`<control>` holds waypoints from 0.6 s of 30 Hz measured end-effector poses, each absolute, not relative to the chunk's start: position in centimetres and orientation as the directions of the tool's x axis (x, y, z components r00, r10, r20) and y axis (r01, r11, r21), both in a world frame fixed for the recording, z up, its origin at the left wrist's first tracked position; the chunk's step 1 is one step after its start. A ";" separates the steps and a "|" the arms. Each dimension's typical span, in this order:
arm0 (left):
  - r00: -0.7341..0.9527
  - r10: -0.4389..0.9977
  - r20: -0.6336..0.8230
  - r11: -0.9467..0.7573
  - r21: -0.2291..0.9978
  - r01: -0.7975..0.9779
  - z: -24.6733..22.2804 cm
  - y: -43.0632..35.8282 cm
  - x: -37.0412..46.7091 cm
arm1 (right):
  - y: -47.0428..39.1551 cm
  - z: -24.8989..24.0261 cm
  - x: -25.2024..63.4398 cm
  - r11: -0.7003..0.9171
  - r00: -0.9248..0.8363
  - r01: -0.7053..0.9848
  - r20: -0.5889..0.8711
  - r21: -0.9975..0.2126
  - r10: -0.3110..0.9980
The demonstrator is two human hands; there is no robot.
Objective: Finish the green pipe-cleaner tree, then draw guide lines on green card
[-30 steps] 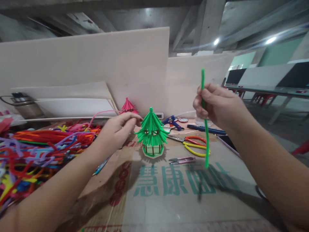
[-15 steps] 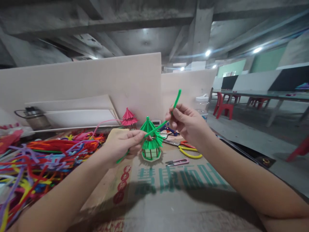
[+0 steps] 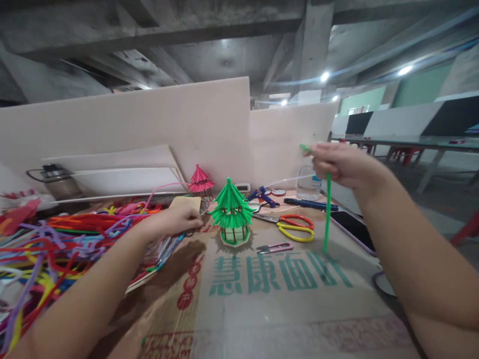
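Note:
My right hand is raised at the right, closed on a green pipe cleaner that hangs down over the cardboard. Over the left side of the table, my left hand has its fingers curled; whether anything is in them is hidden. Between the hands stands a small green tiered pavilion with brown posts and a pale base. In front of it and to its right lie pink thread snips and scissors with red and yellow handles.
Colourful pipe cleaners are heaped at the left. Behind stand a pink pavilion, a blue glue gun and a clear bottle. A phone lies at the right. White boards lean at the back.
My right hand has moved right with the green pipe cleaner, which now hangs down. My left hand has let go of it and shifted slightly left, away from the green pavilion.

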State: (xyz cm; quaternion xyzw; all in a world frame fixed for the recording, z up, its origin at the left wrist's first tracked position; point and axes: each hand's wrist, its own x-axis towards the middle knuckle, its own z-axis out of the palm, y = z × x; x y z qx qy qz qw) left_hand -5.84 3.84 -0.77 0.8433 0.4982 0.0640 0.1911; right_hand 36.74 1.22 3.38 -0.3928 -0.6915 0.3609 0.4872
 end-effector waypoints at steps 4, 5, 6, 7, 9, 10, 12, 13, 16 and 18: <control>0.475 0.877 -0.071 -0.410 0.402 0.818 -4.9 6.4 -5.2 | 5.4 -1.3 36.1 0.292 -0.265 0.618 0.155 -0.730 0.952; 0.465 0.884 -0.050 -0.407 0.407 0.818 -5.6 6.6 -4.9 | 6.4 -2.4 35.5 0.278 -0.250 0.657 0.145 -0.701 0.957; 0.456 0.890 -0.026 -0.406 0.412 0.816 -6.1 6.6 -4.7 | 7.2 -3.4 34.9 0.266 -0.226 0.693 0.149 -0.670 0.963; 0.448 0.894 -0.004 -0.406 0.419 0.813 -6.4 6.5 -4.5 | 7.9 -4.1 34.3 0.250 -0.192 0.730 0.161 -0.636 0.968; 0.443 0.896 0.025 -0.409 0.437 0.801 -6.6 6.1 -4.3 | 8.8 -5.0 33.2 0.223 -0.108 0.789 0.229 -0.572 0.968; 0.448 0.894 0.032 -0.413 0.452 0.791 -6.7 5.8 -4.2 | 9.0 -5.3 32.6 0.217 -0.076 0.810 0.270 -0.545 0.960; 0.473 0.880 0.045 -0.432 0.490 0.757 -7.1 5.4 -3.9 | 8.8 -5.7 31.1 0.236 -0.056 0.830 0.345 -0.505 0.937; 0.491 0.869 0.057 -0.448 0.512 0.733 -7.4 5.2 -3.7 | 8.4 -6.1 30.2 0.258 -0.068 0.831 0.371 -0.492 0.926; 0.534 0.837 0.122 -0.502 0.561 0.658 -9.0 5.0 -2.8 | 6.6 -7.9 27.5 0.354 -0.180 0.800 0.369 -0.485 0.912; 0.534 0.828 0.172 -0.526 0.571 0.631 -10.2 5.0 -2.2 | 5.1 -9.4 26.0 0.404 -0.253 0.760 0.342 -0.508 0.905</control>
